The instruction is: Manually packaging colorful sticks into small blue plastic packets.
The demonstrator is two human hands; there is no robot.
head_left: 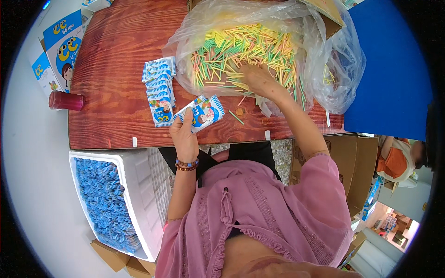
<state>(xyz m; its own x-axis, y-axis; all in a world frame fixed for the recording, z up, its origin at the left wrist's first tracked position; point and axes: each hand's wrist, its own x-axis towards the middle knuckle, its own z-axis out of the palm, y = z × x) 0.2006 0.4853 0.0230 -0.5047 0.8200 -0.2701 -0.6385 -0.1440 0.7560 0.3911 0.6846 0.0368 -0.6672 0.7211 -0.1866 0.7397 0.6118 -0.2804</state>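
Note:
My left hand (185,132) pinches a small blue-and-white packet (202,114) by its lower left end, just above the table's front edge. My right hand (259,81) reaches into a heap of thin yellow, green and pink sticks (245,44), its fingers curled over several of them. Those fingertips are partly hidden. Under and around the heap spreads a see-through plastic bag (178,46). To the left of the packet, an overlapping row of similar packets (160,95) lies on the reddish wooden table (118,51).
Loose sticks, such as a green one (236,117), lie near the front edge. A red cylindrical container (67,100) stands at the left edge beside printed boxes (62,51). A white foam box (139,194) full of blue packets sits lower left. Cardboard boxes (364,169) and another person (396,160) are at right.

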